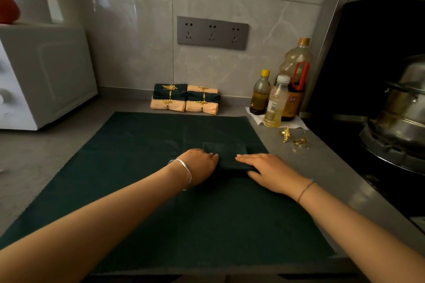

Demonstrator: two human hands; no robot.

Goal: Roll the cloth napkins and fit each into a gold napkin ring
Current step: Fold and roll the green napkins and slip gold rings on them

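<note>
A small folded dark green napkin lies on a large dark green cloth spread over the grey counter. My left hand touches the napkin's left edge, with its fingers curled at the fold. My right hand lies flat on the napkin's right part, fingers straight and pointing left. Two loose gold leaf-shaped napkin rings lie on the counter to the right of the cloth. At the back, against the wall, is a stack of green and peach napkins, each in a gold ring.
Three oil bottles stand on white paper at the back right. A stove with a steel pot fills the right side. A white appliance stands at the left. A socket panel is on the tiled wall.
</note>
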